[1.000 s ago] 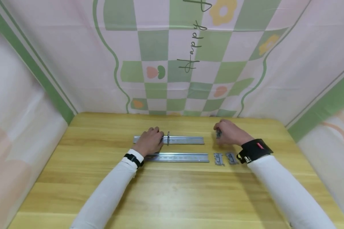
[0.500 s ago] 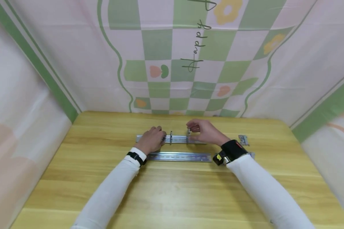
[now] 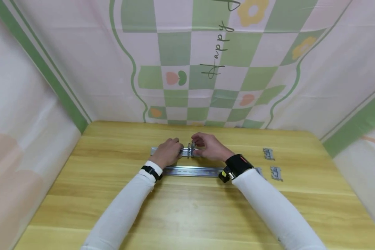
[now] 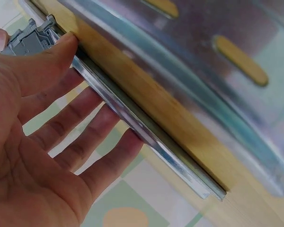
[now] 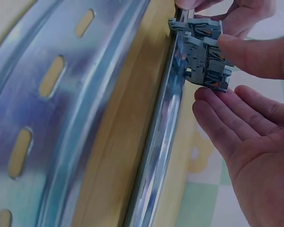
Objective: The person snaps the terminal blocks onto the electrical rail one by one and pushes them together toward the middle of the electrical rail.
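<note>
My left hand [image 3: 167,152] holds the far metal DIN rail [image 4: 156,146], its thumb on one side and fingertips along the other edge. Between thumb and fingers of my right hand [image 3: 213,147] is a grey terminal block [image 5: 206,64], standing at the rail. Right beside it, a second terminal block [image 5: 203,27] sits on the same rail, nearer the left hand. In the left wrist view a grey block [image 4: 31,40] shows past the left thumb. Fingers hide parts of the rail and the blocks in the head view.
A second slotted DIN rail [image 3: 190,171] lies nearer on the wooden table [image 3: 187,208], under both wrists. Loose terminal blocks lie to the right: one farther back [image 3: 268,153], one nearer [image 3: 276,173], another block [image 3: 259,171] partly behind the right wrist. A patterned cloth [image 3: 175,100] hangs behind.
My right hand has carried a terminal block leftward from the table's right side to the far rail, then along to the block standing there. The left hand has stayed on the rail.
</note>
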`<action>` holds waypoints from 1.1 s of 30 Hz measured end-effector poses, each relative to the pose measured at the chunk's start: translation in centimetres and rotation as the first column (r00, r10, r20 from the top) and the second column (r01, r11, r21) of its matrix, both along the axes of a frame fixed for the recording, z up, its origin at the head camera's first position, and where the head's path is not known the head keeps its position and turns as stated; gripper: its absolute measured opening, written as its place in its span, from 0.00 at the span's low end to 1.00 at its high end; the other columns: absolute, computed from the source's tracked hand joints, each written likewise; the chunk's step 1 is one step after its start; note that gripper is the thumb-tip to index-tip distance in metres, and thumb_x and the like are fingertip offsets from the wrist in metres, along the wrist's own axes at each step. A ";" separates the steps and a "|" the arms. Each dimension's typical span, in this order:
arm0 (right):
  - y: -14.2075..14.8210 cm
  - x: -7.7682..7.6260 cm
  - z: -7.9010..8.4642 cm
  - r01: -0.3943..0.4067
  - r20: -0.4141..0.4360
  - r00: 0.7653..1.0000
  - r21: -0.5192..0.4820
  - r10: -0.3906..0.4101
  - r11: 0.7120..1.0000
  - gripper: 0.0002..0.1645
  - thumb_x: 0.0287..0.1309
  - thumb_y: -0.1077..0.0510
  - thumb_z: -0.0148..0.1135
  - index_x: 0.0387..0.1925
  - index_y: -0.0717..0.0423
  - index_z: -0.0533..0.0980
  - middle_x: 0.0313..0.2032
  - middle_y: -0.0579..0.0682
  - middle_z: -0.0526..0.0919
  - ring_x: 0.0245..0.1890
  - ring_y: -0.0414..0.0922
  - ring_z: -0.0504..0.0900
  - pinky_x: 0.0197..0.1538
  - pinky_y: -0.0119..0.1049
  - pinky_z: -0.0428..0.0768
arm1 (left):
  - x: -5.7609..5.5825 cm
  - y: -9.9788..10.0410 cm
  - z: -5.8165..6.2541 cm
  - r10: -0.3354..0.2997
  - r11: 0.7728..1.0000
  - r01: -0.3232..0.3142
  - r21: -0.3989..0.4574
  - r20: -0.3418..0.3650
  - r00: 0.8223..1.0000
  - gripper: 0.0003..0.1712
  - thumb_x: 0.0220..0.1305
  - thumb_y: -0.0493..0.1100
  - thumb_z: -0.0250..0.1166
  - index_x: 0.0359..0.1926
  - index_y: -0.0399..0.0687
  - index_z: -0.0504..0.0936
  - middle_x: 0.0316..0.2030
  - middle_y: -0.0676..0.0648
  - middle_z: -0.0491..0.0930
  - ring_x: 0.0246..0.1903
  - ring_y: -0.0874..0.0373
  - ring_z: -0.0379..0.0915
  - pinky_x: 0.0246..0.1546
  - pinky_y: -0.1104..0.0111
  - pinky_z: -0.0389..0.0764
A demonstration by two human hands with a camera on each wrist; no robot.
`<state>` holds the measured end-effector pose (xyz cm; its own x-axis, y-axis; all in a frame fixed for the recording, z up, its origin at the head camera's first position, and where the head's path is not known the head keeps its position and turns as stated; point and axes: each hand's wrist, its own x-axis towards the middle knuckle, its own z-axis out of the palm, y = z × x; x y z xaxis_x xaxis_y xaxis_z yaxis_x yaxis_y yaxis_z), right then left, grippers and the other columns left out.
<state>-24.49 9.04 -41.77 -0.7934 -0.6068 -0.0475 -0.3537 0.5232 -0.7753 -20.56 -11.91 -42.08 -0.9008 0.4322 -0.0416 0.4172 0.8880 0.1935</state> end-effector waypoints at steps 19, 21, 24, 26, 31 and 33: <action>-0.9 0.6 0.8 0.005 -0.101 0.995 0.164 0.011 0.987 0.32 0.56 0.66 0.73 0.61 0.72 0.71 0.51 0.61 0.82 0.51 0.53 0.83 0.57 0.44 0.81 | 0.0 0.4 -0.1 0.021 1.000 -0.021 0.006 -0.013 1.000 0.08 0.66 0.43 0.71 0.43 0.46 0.87 0.41 0.46 0.78 0.45 0.48 0.76 0.42 0.57 0.84; -0.9 0.5 1.1 0.005 -0.096 0.995 0.191 0.014 0.981 0.31 0.56 0.65 0.74 0.59 0.71 0.73 0.50 0.59 0.83 0.50 0.53 0.83 0.56 0.44 0.81 | 0.0 0.4 -0.2 0.017 1.000 -0.017 0.011 -0.014 1.000 0.08 0.66 0.44 0.71 0.43 0.45 0.87 0.41 0.46 0.78 0.44 0.48 0.76 0.41 0.58 0.84; -0.9 0.4 1.4 0.001 -0.097 0.995 0.218 0.021 0.976 0.30 0.55 0.63 0.75 0.57 0.70 0.75 0.48 0.59 0.84 0.49 0.53 0.82 0.56 0.46 0.81 | 0.0 0.4 -0.2 0.010 1.000 -0.010 0.015 -0.023 1.000 0.08 0.66 0.43 0.71 0.42 0.45 0.87 0.41 0.46 0.78 0.44 0.48 0.77 0.41 0.58 0.84; -0.9 0.3 1.4 -0.003 -0.101 0.995 0.229 0.027 0.974 0.29 0.54 0.63 0.75 0.57 0.69 0.75 0.47 0.58 0.84 0.49 0.53 0.82 0.56 0.46 0.81 | 0.0 0.4 -0.2 0.009 1.000 -0.008 0.017 -0.024 1.000 0.08 0.66 0.43 0.71 0.42 0.45 0.87 0.41 0.46 0.78 0.44 0.48 0.77 0.41 0.57 0.84; -0.9 0.0 1.3 -0.002 -0.103 0.994 0.236 0.027 0.972 0.29 0.54 0.62 0.76 0.56 0.68 0.76 0.47 0.58 0.84 0.49 0.53 0.82 0.56 0.47 0.80 | 0.1 0.4 0.0 0.012 1.000 -0.012 0.015 -0.021 1.000 0.07 0.65 0.43 0.71 0.42 0.45 0.87 0.41 0.46 0.79 0.44 0.48 0.77 0.42 0.57 0.84; -0.9 0.0 1.3 -0.001 -0.099 0.995 0.232 0.024 0.973 0.29 0.54 0.62 0.76 0.56 0.68 0.76 0.47 0.58 0.84 0.49 0.53 0.82 0.56 0.47 0.80 | 0.1 0.4 0.1 0.015 1.000 -0.014 0.016 -0.019 1.000 0.07 0.65 0.43 0.71 0.42 0.45 0.87 0.40 0.46 0.79 0.44 0.48 0.77 0.42 0.57 0.84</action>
